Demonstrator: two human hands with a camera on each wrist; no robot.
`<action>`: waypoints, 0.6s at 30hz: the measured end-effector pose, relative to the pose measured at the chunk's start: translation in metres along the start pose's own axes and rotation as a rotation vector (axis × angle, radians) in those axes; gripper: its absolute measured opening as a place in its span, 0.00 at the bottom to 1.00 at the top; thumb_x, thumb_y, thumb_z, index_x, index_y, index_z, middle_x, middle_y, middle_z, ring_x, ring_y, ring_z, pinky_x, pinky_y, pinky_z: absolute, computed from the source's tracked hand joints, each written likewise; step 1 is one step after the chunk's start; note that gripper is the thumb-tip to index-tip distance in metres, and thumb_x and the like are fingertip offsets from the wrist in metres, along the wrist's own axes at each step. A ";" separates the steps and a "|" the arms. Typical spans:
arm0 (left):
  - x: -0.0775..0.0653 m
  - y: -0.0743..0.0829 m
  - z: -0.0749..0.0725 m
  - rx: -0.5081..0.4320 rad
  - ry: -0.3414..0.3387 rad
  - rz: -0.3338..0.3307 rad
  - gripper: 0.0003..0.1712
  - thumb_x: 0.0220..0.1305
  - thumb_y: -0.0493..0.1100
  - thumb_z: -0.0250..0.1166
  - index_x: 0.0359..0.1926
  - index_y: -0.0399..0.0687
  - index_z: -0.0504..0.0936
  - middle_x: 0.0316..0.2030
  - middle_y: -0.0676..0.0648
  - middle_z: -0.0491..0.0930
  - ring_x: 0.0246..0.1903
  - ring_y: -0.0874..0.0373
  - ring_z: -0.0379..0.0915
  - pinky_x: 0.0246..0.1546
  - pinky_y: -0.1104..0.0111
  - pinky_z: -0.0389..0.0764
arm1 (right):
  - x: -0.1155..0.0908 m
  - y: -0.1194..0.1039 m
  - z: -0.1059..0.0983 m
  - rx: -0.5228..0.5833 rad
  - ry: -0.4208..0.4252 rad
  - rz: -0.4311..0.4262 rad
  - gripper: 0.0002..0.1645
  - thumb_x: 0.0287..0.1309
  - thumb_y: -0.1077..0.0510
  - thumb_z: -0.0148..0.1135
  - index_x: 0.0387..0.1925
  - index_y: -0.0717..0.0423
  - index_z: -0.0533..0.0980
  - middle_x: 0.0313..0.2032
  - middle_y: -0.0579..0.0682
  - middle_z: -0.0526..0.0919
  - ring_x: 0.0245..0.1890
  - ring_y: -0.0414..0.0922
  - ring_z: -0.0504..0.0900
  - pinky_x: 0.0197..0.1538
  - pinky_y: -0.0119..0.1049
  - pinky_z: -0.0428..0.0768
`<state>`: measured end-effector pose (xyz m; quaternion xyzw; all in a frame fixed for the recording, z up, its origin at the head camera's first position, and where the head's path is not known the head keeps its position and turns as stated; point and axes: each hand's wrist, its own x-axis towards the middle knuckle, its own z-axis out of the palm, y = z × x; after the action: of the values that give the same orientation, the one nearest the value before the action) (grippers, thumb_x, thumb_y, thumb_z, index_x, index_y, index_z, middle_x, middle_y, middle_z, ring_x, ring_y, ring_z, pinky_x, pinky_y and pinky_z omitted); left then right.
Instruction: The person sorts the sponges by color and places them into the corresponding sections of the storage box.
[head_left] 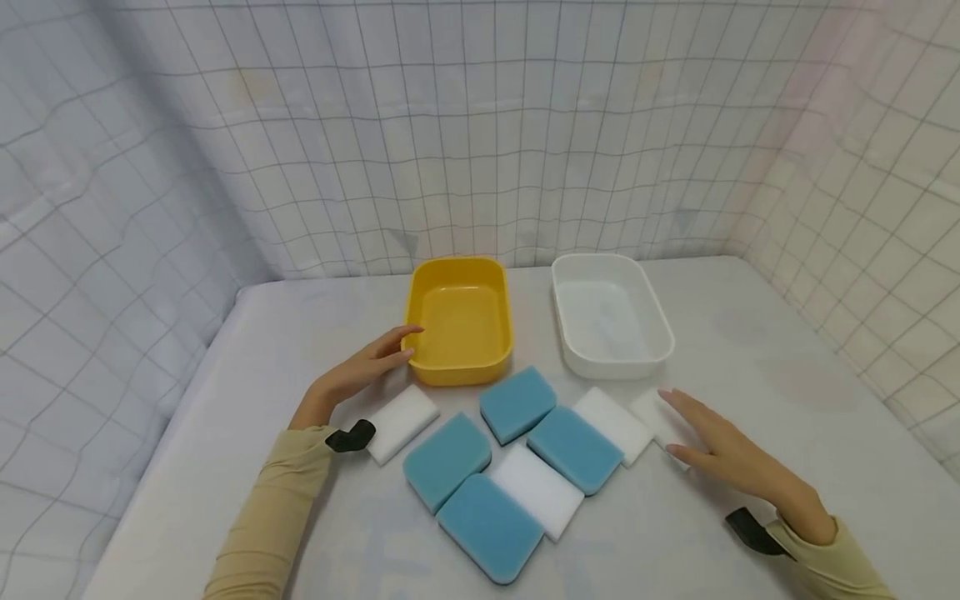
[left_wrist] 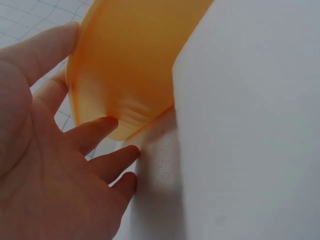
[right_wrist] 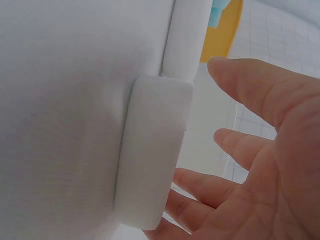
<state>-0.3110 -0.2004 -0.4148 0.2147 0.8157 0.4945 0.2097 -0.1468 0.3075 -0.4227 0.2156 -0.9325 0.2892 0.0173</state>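
Note:
My left hand [head_left: 365, 367] is at the left rim of a yellow tray [head_left: 458, 369]. Its thumb and index finger pinch the rim, the index fingertip reaching over it, while the other fingers lie loosely by the outer wall in the left wrist view. A white sponge [head_left: 403, 423] lies close below this hand. On the right, my right hand [head_left: 731, 450] hovers with spread fingers beside another white sponge [right_wrist: 154, 150], partly hidden behind the fingers in the head view. Its thumb stands apart from that sponge, and nothing is held.
Several blue sponges, one [head_left: 491, 527] nearest the front, lie mid-table among more white sponges, such as one [head_left: 538, 490] beside it. A white tray [head_left: 615, 367] stands right of the yellow one. Grid-patterned cloth [head_left: 480, 167] hangs behind and along both sides.

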 end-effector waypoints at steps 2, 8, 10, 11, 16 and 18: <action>0.000 0.000 0.000 0.001 0.000 -0.001 0.30 0.71 0.55 0.48 0.70 0.62 0.54 0.74 0.44 0.43 0.74 0.42 0.34 0.70 0.39 0.41 | 0.000 0.000 0.001 0.007 -0.006 -0.001 0.42 0.61 0.51 0.59 0.71 0.52 0.52 0.68 0.66 0.58 0.69 0.24 0.45 0.57 0.03 0.41; 0.001 0.001 0.000 -0.005 -0.006 0.006 0.30 0.71 0.55 0.48 0.70 0.61 0.54 0.74 0.45 0.42 0.74 0.43 0.33 0.70 0.40 0.40 | 0.000 -0.002 0.002 0.000 -0.020 0.011 0.42 0.60 0.51 0.60 0.71 0.53 0.53 0.68 0.67 0.57 0.71 0.56 0.54 0.57 0.03 0.39; 0.001 0.002 0.000 -0.007 -0.009 0.014 0.30 0.71 0.55 0.48 0.70 0.61 0.54 0.74 0.45 0.43 0.74 0.43 0.33 0.70 0.40 0.40 | 0.000 -0.002 0.002 -0.008 -0.016 0.004 0.43 0.59 0.52 0.61 0.71 0.53 0.53 0.67 0.68 0.58 0.66 0.66 0.56 0.56 0.04 0.38; 0.002 0.003 0.000 -0.009 -0.011 0.018 0.30 0.71 0.54 0.48 0.70 0.61 0.54 0.74 0.45 0.43 0.74 0.43 0.34 0.70 0.40 0.40 | 0.000 -0.002 0.002 -0.011 -0.011 -0.002 0.43 0.58 0.53 0.62 0.71 0.53 0.54 0.67 0.68 0.58 0.64 0.69 0.58 0.56 0.04 0.38; 0.000 0.006 0.002 -0.009 -0.005 0.019 0.30 0.71 0.53 0.48 0.70 0.60 0.54 0.74 0.45 0.44 0.74 0.44 0.35 0.71 0.41 0.40 | -0.001 -0.001 0.004 -0.047 0.007 -0.021 0.44 0.55 0.54 0.64 0.70 0.52 0.55 0.66 0.69 0.60 0.62 0.70 0.59 0.62 0.09 0.40; -0.002 0.005 0.003 -0.011 0.001 0.014 0.30 0.71 0.53 0.48 0.70 0.59 0.53 0.74 0.45 0.44 0.74 0.44 0.34 0.70 0.41 0.40 | -0.001 -0.001 0.006 -0.055 0.004 -0.019 0.45 0.55 0.53 0.65 0.70 0.52 0.55 0.66 0.69 0.60 0.63 0.70 0.59 0.64 0.10 0.40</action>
<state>-0.3069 -0.1980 -0.4111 0.2192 0.8115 0.5005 0.2072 -0.1456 0.3041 -0.4271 0.2234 -0.9380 0.2636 0.0278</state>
